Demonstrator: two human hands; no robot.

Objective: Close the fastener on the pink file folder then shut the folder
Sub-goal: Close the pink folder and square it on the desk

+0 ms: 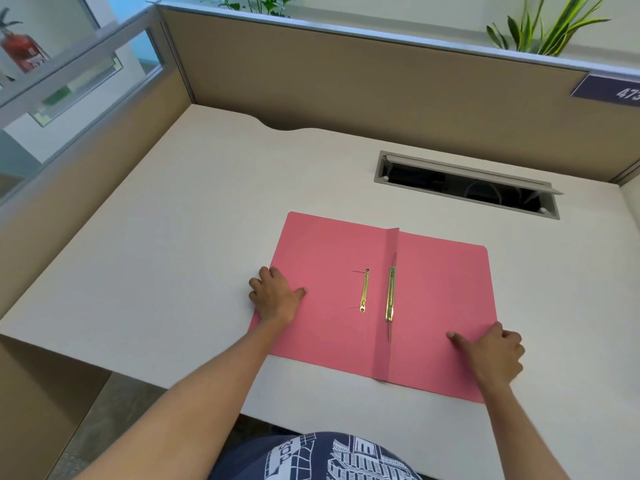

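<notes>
- Pink folder (329, 271) lies open flat on surface (173, 220), near front edge.
- Left hand (275, 296) & right hand (495, 351): flat on outer edges, grip holding nothing.
- Loose bar (364, 291) sits beside fastener (390, 294); shutting the cover w/o clamping first could bend the prongs.

A purple sign (609, 89) runs off the right edge, its number cut short; the left hand (275, 296) covers the folder's (325, 258) left edge.

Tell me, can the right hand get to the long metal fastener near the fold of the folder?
Probably yes. The right hand rests on the folder with nothing lying between it and the fastener, which lies uncovered.
</notes>
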